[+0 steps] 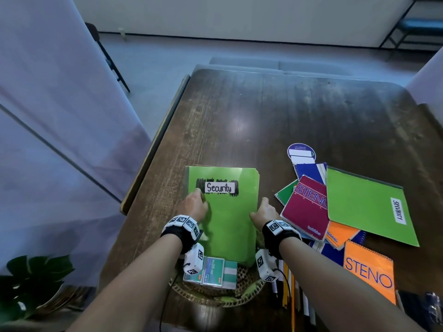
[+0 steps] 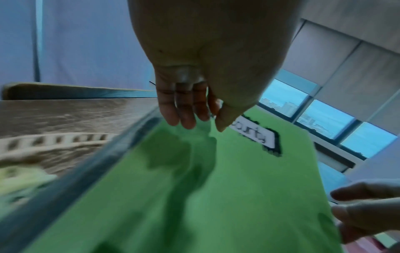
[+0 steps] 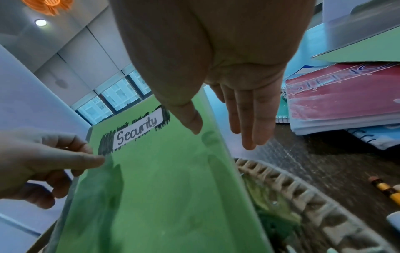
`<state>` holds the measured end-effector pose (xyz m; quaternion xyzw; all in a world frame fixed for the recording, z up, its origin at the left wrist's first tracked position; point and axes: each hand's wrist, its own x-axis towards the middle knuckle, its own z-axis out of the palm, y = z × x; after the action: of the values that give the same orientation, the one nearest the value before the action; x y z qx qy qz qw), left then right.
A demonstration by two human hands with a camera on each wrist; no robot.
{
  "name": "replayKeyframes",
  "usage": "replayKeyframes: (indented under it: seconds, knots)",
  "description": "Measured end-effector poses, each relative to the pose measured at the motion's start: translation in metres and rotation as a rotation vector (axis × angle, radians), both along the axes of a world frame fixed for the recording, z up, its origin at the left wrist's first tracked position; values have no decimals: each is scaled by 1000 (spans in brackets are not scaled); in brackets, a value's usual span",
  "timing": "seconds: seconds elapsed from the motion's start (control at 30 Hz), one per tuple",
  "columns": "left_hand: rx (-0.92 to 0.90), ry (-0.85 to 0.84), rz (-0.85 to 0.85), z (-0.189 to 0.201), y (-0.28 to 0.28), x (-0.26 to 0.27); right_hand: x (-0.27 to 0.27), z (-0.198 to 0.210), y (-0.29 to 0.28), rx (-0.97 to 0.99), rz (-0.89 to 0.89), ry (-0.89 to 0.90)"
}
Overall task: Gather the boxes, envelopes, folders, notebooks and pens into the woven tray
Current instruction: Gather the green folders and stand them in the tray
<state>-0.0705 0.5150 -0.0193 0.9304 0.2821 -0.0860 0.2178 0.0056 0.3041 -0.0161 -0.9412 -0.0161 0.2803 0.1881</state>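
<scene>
A green folder (image 1: pixel 230 219) labelled "Security" is tilted, with its lower end inside the woven tray (image 1: pixel 208 299) at the table's near edge. My left hand (image 1: pixel 195 204) grips its left edge, thumb on the cover and fingers behind (image 2: pixel 188 106). My right hand (image 1: pixel 263 210) holds the right edge, thumb on the cover (image 3: pixel 188 119) and fingers behind it. Small green and white boxes (image 1: pixel 211 271) lie in the tray under the folder. To the right lie a maroon STENO notebook (image 1: pixel 304 212), a second green folder (image 1: pixel 364 207), an orange STENO notebook (image 1: pixel 369 271) and pens (image 1: pixel 287 283).
A round blue and white card (image 1: pixel 301 153) lies beyond the notebook pile. The dark wooden table (image 1: pixel 287 111) drops off at its left edge close to the folder. A leafy plant (image 1: pixel 36 276) stands low on the left. A pencil (image 3: pixel 385 190) lies right of the tray rim (image 3: pixel 292 188).
</scene>
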Motion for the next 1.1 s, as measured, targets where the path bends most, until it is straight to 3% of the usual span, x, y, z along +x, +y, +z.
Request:
replayKeyframes:
  seconds: [0.27, 0.47, 0.67, 0.97, 1.1]
  knots:
    - [-130, -135, -309, 31, -104, 80, 42, 20, -105, 29, -123, -28]
    - [-190, -112, -495, 33, -211, 143, 77, 19, -221, -5, -234, 16]
    - [-156, -47, -712, 22, -316, 212, 107, -9, -324, -51, -310, 57]
    - [-97, 110, -745, -24, -396, 281, 143, -48, -381, -10, -305, 128]
    - [31, 129, -756, -45, -410, 302, 164, -55, -391, -79, -231, 182]
